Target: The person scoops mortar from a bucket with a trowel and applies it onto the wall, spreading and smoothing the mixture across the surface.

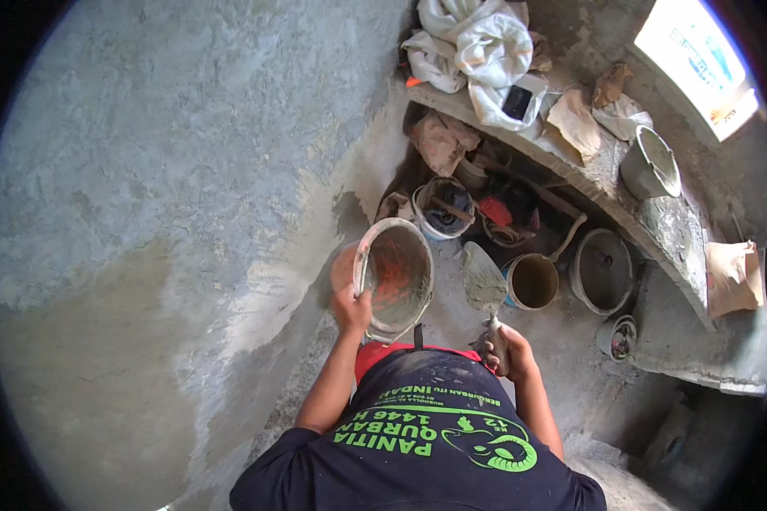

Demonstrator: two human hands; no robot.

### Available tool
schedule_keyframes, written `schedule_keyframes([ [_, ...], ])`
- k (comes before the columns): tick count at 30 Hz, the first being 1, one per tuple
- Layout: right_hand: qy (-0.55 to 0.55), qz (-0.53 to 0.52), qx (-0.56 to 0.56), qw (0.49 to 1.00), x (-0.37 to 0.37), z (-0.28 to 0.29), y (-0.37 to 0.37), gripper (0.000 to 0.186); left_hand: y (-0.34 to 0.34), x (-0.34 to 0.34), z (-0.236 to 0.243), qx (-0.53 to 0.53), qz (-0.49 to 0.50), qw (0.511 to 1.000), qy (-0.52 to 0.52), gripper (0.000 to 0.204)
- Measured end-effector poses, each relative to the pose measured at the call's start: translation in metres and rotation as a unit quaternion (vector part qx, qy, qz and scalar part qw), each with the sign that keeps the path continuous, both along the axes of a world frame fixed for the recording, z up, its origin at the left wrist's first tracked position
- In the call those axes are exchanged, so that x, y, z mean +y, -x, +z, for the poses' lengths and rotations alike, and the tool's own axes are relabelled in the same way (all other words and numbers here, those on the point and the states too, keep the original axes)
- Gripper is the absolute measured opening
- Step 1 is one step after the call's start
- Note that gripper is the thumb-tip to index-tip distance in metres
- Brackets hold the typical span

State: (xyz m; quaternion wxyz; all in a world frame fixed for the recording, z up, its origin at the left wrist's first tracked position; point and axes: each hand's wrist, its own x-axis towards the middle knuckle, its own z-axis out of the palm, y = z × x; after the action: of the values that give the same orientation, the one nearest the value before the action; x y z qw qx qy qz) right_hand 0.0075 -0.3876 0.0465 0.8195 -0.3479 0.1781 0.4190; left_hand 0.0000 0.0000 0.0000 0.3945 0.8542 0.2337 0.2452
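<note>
My left hand (pixel 350 308) is closed on the rim of a bucket (pixel 429 300), which is tilted so that its inside faces up toward me. Grey residue coats the bucket's walls, and reddish patches show within. In my right hand (pixel 511 352) is the handle of a trowel (pixel 484 283), its pointed blade directed away from me and smeared with wet grey mortar. The blade is to the right of the bucket and apart from it. Just beyond the blade's right side stands a blue bucket (pixel 534 282) with brownish contents.
A grey plastered wall (pixel 187 153) fills the left. Under a concrete ledge (pixel 562 140) stand a white bucket (pixel 442 209) of dark items and a round tub (pixel 603 271). On the ledge are white sacks (pixel 486 43), a phone (pixel 516 103) and a grey bucket (pixel 652 163).
</note>
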Motion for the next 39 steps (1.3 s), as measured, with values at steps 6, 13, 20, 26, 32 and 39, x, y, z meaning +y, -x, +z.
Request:
schedule_keyframes([
  [6,-0.053,0.061,-0.057,0.995,-0.018,0.03,-0.013,0.061,-0.006,-0.011,0.074,-0.079,-0.039,0.994,0.058,0.031],
  [13,-0.021,0.095,-0.142,0.985,-0.009,0.061,-0.029,0.06,-0.012,-0.011,0.126,-0.128,-0.075,0.984,0.1,0.033],
  [20,0.012,0.049,-0.236,0.971,0.016,0.063,-0.018,0.055,0.002,0.008,0.117,-0.031,-0.032,0.992,0.118,0.025],
  [26,0.144,0.001,-0.177,0.974,0.065,0.031,-0.036,0.033,0.086,0.059,0.071,0.005,0.084,0.976,0.201,0.031],
  [32,0.259,0.059,-0.071,0.962,0.2,-0.093,-0.045,0.032,0.209,0.059,0.021,0.11,0.258,0.957,0.068,0.024],
  [39,0.426,-0.003,-0.359,0.831,0.411,-0.213,-0.046,0.033,0.347,0.052,0.038,-0.008,0.457,0.855,0.246,0.032],
])
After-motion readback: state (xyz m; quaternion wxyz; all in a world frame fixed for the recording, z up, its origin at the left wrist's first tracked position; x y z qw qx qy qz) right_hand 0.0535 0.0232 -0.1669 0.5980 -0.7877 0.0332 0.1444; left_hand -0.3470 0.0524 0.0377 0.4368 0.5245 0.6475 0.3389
